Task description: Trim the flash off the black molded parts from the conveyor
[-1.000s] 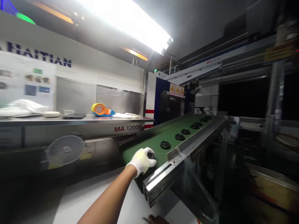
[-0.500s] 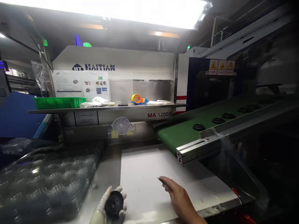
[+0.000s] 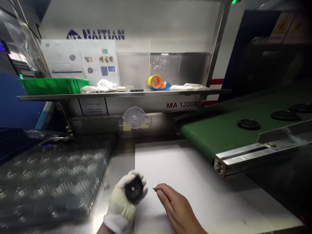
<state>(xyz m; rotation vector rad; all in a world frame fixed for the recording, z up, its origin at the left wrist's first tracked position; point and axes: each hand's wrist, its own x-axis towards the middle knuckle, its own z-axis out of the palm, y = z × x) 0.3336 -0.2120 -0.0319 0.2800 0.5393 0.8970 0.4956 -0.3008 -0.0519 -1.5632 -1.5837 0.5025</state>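
My left hand (image 3: 123,201), in a whitish glove, has its fingers wrapped round a black round part (image 3: 134,189) with a small hole at its centre. The flat face of the part is turned up toward the camera. Bare and ungloved, my right hand (image 3: 174,204) pinches a small dark pointed tool (image 3: 154,189). The tool's tip points left, a short gap away from the black part. Both hands are over the left part of a white sheet (image 3: 165,162) on the metal table.
Clear plastic trays (image 3: 60,175) lie at the left. A green conveyor (image 3: 214,133) carrying black discs (image 3: 248,124) slopes down from the right, its metal end jutting over the sheet. Behind stands a shelf (image 3: 146,94) with a green bin (image 3: 53,86) and orange tape (image 3: 155,82); a small fan (image 3: 135,117) is below.
The view has moved closer and tilted down. My left hand has risen with the black part and turned it, and my right hand with the tool is now nearer to it.
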